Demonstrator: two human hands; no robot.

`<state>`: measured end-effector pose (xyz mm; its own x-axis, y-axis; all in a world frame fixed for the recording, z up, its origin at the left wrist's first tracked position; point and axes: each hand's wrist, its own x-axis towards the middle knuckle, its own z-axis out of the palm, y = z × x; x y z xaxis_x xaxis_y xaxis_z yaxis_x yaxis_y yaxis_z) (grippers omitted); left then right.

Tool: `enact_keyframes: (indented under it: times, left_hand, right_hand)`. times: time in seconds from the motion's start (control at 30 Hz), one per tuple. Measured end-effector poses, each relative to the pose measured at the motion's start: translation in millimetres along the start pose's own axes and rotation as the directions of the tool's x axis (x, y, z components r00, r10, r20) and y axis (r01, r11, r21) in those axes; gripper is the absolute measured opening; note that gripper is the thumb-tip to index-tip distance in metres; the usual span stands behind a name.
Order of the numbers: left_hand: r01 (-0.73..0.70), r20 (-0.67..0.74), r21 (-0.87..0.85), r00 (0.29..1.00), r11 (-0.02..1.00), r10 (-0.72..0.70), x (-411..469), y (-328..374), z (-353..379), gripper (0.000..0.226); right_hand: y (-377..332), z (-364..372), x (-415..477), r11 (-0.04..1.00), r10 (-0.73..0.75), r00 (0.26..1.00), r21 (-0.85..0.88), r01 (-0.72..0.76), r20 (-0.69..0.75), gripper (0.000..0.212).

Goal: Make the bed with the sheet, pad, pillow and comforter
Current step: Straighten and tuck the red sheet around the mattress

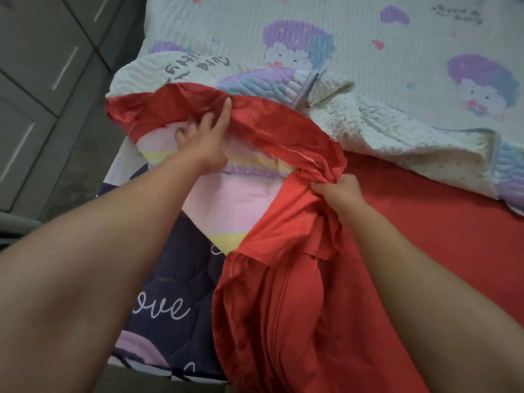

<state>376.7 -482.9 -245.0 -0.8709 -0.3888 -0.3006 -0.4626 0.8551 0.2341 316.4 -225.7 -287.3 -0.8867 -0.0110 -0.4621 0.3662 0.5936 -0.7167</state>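
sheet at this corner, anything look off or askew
Yes. The sheet is off the corner, bunched in the right hand, leaving the printed layer beneath bare. The left hand touches its hem. The pad is folded back, underside up.

You stood at a bed in what looked like a bedroom of a home. A red sheet [453, 222] lay partly over a mattress [170, 279] printed in navy, pink and yellow with the cursive word "love". A pale quilted pad [368, 29], patterned with purple-haired cartoon figures and hearts, covered the far part of the bed, one corner folded back. To your left, past a strip of grey floor [85, 154], stood grey cabinet fronts [34, 52] with long pale bar handles [65, 68].
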Motion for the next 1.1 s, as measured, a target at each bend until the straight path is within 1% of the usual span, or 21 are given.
enact_keyframes:
  times: [0.03, 0.07, 0.13, 0.17, 0.2, 0.27, 0.3, 0.37, 0.4, 0.43, 0.5, 0.57, 0.63, 0.77, 0.83, 0.93, 0.97, 1.0, 1.07, 1.1]
  left_hand:
    - [0.003, -0.009, 0.06, 1.0, 0.998, -0.003, 5.1, -3.5, 0.3, 0.104]
    - [0.007, -0.026, 0.103, 1.0, 0.995, -0.005, 7.4, -7.0, -0.8, 0.108]
    - [-0.005, -0.063, 0.148, 0.998, 0.989, 0.015, 11.9, -11.7, -4.2, 0.115]
    - [-0.015, -0.076, 0.155, 0.997, 0.988, 0.027, 14.3, -14.9, -7.2, 0.118]
    - [-0.013, -0.073, 0.151, 0.997, 0.988, 0.024, 16.7, -20.1, -9.9, 0.121]
    - [0.02, -0.005, 0.126, 1.0, 0.992, -0.019, 19.5, -32.7, -19.6, 0.122]
    - [0.026, 0.051, 0.116, 0.998, 0.993, -0.032, 19.2, -38.6, -25.0, 0.111]
    - [0.027, 0.155, 0.135, 0.987, 0.99, -0.048, 12.4, -54.4, -36.9, 0.059]
    - [0.029, 0.191, 0.144, 0.98, 0.989, -0.056, 4.8, -67.1, -43.9, 0.042]
    - [0.017, 0.221, 0.131, 0.974, 0.991, -0.046, -2.0, -78.7, -48.3, 0.036]
    - [0.0, 0.229, 0.054, 0.973, 0.999, -0.013, -19.6, -108.3, -59.5, 0.035]
    - [-0.016, 0.223, -0.017, 0.975, 1.0, 0.019, -37.3, -131.7, -69.3, 0.035]
    - [-0.026, 0.188, -0.037, 0.982, 0.999, 0.032, -57.9, -156.8, -81.0, 0.035]
    - [-0.059, 0.053, 0.047, 0.997, 0.997, 0.057, -101.0, -213.9, -90.5, 0.029]
    - [-0.087, 0.027, 0.059, 0.996, 0.994, 0.085, -116.2, -234.4, -81.7, 0.027]
    - [-0.123, 0.016, 0.029, 0.992, 0.992, 0.122, -145.3, -276.5, -69.0, 0.038]
    - [-0.13, 0.024, 0.001, 0.991, 0.992, 0.13, -154.3, -291.8, -65.0, 0.042]
    - [-0.149, 0.038, -0.004, 0.988, 0.989, 0.149, -161.6, -303.7, -61.7, 0.041]
    - [-0.225, 0.078, 0.066, 0.972, 0.972, 0.22, -172.8, -323.8, -55.0, 0.03]
    - [-0.258, 0.09, 0.119, 0.964, 0.959, 0.248, -174.9, -329.7, -51.1, 0.028]
  right_hand:
    - [0.3, 8.1, 4.7, 0.996, 0.057, 0.998, 0.067, -0.059, 0.038, 0.049]
    - [-3.0, 14.5, 6.1, 0.983, 0.12, 0.985, 0.123, -0.135, 0.121, 0.064]
    - [-10.8, 25.3, 6.0, 0.943, 0.225, 0.933, 0.177, -0.281, 0.28, 0.105]
    - [-14.9, 29.8, 3.9, 0.934, 0.234, 0.914, 0.186, -0.306, 0.332, 0.113]
    - [-17.8, 32.5, 0.5, 0.935, 0.213, 0.909, 0.194, -0.296, 0.36, 0.105]
    - [-22.5, 40.0, -7.2, 0.953, 0.157, 0.923, 0.191, -0.235, 0.35, 0.068]
    - [-23.2, 42.0, -10.5, 0.959, 0.126, 0.93, 0.196, -0.203, 0.346, 0.056]
    - [-28.1, 45.8, -21.4, 0.954, 0.04, 0.917, 0.259, -0.153, 0.396, 0.045]
    - [-34.0, 50.5, -29.4, 0.95, -0.008, 0.905, 0.285, -0.126, 0.426, 0.041]
    - [-39.4, 53.5, -36.4, 0.949, -0.045, 0.895, 0.298, -0.1, 0.444, 0.038]
    - [-54.1, 62.6, -55.8, 0.951, -0.11, 0.862, 0.306, -0.054, 0.495, 0.032]
    - [-68.8, 68.6, -76.9, 0.95, -0.175, 0.803, 0.313, -0.015, 0.57, 0.025]
    - [-83.6, 81.0, -104.4, 0.951, -0.22, 0.739, 0.309, 0.016, 0.637, 0.022]
    - [-104.1, 120.7, -174.7, 0.956, -0.279, 0.598, 0.274, 0.102, 0.751, 0.028]
    - [-106.5, 138.4, -203.8, 0.949, -0.312, 0.54, 0.278, 0.146, 0.782, 0.033]
    - [-97.2, 185.7, -256.6, 0.949, -0.304, 0.463, 0.222, 0.224, 0.833, 0.039]
    - [-89.8, 204.8, -272.6, 0.951, -0.283, 0.451, 0.184, 0.251, 0.846, 0.038]
    - [-80.0, 221.7, -283.9, 0.951, -0.259, 0.449, 0.146, 0.271, 0.855, 0.035]
    - [-59.7, 252.6, -298.9, 0.951, -0.229, 0.483, 0.09, 0.295, 0.845, 0.033]
    - [-51.3, 262.6, -301.8, 0.954, -0.214, 0.516, 0.063, 0.293, 0.829, 0.034]
